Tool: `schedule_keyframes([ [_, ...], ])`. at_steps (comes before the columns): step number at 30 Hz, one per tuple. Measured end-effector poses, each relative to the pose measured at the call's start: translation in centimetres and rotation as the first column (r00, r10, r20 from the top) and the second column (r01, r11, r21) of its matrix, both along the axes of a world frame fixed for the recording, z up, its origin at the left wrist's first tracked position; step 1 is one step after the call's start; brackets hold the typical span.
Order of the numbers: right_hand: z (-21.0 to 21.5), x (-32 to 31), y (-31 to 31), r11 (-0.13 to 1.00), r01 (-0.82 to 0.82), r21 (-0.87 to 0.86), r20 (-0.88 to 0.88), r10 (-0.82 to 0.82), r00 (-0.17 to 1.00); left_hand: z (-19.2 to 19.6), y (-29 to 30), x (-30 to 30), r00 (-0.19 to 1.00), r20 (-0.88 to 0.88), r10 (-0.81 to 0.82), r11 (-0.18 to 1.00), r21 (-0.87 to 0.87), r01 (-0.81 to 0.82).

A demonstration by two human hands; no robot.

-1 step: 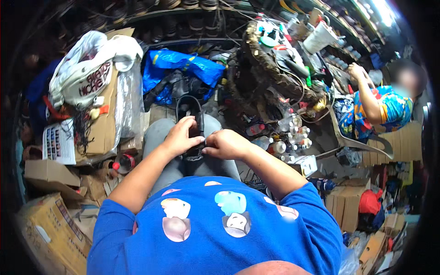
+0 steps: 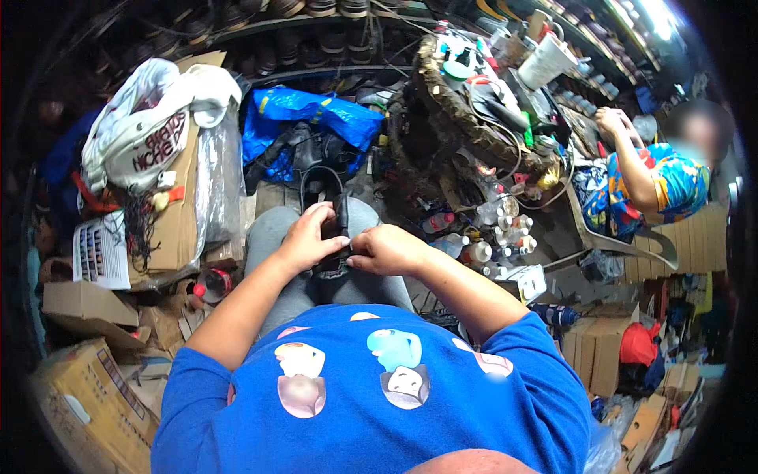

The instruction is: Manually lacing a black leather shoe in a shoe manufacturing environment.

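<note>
My left hand [image 2: 312, 238] and right hand [image 2: 385, 247] hold a black shoe [image 2: 342, 213] with bent fingers over grey trousers [image 2: 271, 229] at the centre, bottles [image 2: 505, 225] standing right, shoes [image 2: 354, 8] lining the top.

1. Blue plastic sheet [image 2: 339, 126], one, crumpled, yellow marks.
2. White cloth [image 2: 118, 130], one, dark red lettering, heaped on cardboard [image 2: 178, 225].
3. Clear plastic wrap [image 2: 219, 170], along the cardboard's right edge.
4. Printed paper [image 2: 101, 249], rows of small pictures, beside black cords [image 2: 144, 233].
5. Brown box [image 2: 87, 306], at left; yellow box [image 2: 99, 391], below it.
6. Red-capped bottle [image 2: 213, 284], on its side, near the brown box.
7. Workbench [image 2: 444, 93], rough-edged, top cluttered; white cup [image 2: 547, 63], tilted.
8. Bottles [image 2: 478, 253], clustered beside the workbench, mostly pale-capped.
9. Shoes [image 2: 321, 8], many, on racks at the back.
10. Red bundle [image 2: 638, 345], beside stacked cardboard boxes [image 2: 604, 363].
11. Another person [image 2: 679, 189], at far right, brightly patterned blue shirt.
</note>
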State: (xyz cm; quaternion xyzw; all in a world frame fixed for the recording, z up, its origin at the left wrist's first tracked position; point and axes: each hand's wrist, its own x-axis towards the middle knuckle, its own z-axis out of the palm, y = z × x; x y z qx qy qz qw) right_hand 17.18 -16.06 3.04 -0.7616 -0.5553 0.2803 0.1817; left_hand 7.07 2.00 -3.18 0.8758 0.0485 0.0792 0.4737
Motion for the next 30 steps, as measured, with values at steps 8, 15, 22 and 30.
schedule_keyframes([
  [8,-2.3,0.0,-1.5,0.989,-0.026,0.145,-0.139,0.046,0.989,0.0,-0.1,1.1,0.996,-0.046,-0.073,0.989,-0.133,0.066],
  [15,0.0,-1.9,-5.1,0.975,0.174,0.140,-0.222,-0.140,0.965,-1.0,-0.8,2.1,0.993,0.060,-0.104,0.989,-0.100,0.110],
  [22,1.9,-1.4,-6.5,0.902,0.369,0.223,-0.303,-0.295,0.906,0.2,2.7,3.4,0.952,-0.056,-0.300,0.942,0.139,0.305],
  [30,-0.1,-1.6,-3.5,0.939,0.321,0.128,-0.150,-0.301,0.942,2.5,2.7,4.2,0.937,-0.166,-0.307,0.942,0.086,0.324],
])
